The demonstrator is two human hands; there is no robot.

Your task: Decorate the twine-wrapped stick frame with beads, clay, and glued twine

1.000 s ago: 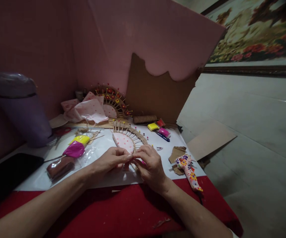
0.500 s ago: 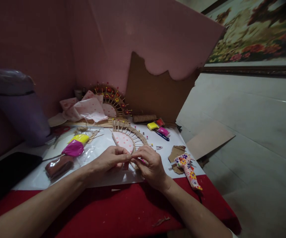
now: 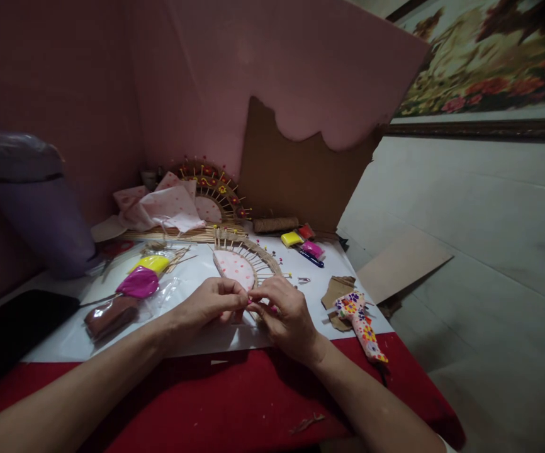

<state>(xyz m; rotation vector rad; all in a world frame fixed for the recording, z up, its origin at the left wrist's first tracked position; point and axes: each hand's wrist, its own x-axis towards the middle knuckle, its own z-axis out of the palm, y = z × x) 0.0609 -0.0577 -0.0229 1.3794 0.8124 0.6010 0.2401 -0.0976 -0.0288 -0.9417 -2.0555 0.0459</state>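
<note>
Stick fan (image 3: 235, 267), two hands on it.
Left hand (image 3: 209, 306) and right hand (image 3: 287, 316) pinch a pink bit (image 3: 260, 306) together.

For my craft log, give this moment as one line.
hands: left hand and right hand pinch a pink bit at stick fan near edge | nearby: glue gun right, clay packets left

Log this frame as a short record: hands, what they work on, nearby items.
work piece: stick fan, flat on white sheet
left hand: fingers pinched at fan's near edge
right hand: fingers pinched on pink bit
left of hands: magenta clay pack
right of hands: floral glue gun
</note>
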